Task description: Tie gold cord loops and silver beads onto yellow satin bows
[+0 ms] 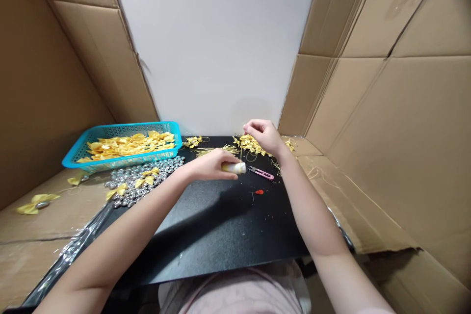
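Note:
My left hand point(215, 164) is closed around a white spool of yellow thread point(234, 168), held above the black table. Higher and to the right, my right hand point(265, 135) has its fingertips pinched together. A thin length of thread point(241, 153) runs up from the spool toward these fingers. Pink thread snips point(261, 173) lie on the table just right of the spool. Nearer to me are a small red piece point(259, 192) and a thin needle point(252, 197). Behind my right hand is a pile of yellow bows point(251, 144).
A blue basket point(121, 162) of yellow ribbon pieces stands at the left. In front of it lie many silvery beads point(128, 177) with several bows. Cut yellow strands point(218, 150) lie at the back of the black table point(206, 235). Cardboard walls point(401, 103) rise on both sides.

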`<state>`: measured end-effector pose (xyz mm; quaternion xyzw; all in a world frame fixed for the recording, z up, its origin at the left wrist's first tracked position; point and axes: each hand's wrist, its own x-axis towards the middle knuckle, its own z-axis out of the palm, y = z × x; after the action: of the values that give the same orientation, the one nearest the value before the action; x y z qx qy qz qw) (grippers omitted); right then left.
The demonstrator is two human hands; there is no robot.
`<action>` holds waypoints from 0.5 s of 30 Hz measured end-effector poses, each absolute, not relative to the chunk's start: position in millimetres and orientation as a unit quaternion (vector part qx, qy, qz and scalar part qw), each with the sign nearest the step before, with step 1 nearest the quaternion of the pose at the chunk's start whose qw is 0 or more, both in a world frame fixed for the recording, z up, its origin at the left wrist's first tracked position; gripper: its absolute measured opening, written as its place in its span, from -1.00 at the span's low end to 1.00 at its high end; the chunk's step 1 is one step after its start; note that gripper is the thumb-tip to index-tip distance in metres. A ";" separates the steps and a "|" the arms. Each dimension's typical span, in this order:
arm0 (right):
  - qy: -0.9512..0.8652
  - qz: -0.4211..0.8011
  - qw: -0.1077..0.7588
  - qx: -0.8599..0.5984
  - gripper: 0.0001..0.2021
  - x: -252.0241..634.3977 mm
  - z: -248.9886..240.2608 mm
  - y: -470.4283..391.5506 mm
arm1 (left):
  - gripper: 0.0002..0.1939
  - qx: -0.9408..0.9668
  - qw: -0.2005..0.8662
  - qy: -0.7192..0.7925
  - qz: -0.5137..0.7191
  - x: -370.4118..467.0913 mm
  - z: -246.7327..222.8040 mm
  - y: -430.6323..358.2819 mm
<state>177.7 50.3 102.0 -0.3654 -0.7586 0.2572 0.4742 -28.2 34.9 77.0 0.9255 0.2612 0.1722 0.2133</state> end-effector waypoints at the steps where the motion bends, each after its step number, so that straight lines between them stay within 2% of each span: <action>1: -0.748 0.242 0.479 -0.391 -0.68 177.6 93.2 58.9 | -0.65 0.928 0.213 0.251 0.172 -25.6 78.3 31.6; 4: -0.742 0.208 0.447 -0.455 -0.72 178.8 68.1 81.3 | -0.61 0.894 0.257 0.272 0.246 -27.1 80.3 31.7; 9: -0.771 0.241 0.354 -0.471 -0.72 178.2 55.6 88.3 | -0.36 0.715 0.326 0.396 0.475 -47.5 73.5 58.0; 11: -0.792 0.271 0.318 -0.445 -0.71 176.8 61.7 81.9 | -0.39 0.683 0.288 0.448 0.499 -56.2 70.6 68.5; 15: -0.813 0.306 0.282 -0.406 -0.69 175.9 81.7 64.5 | -0.50 0.693 0.169 0.536 0.451 -69.4 69.1 79.5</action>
<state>175.9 64.5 81.7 -0.4065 -0.8134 0.3058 0.2823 -69.4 79.5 69.1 0.6926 0.5365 0.4514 0.1694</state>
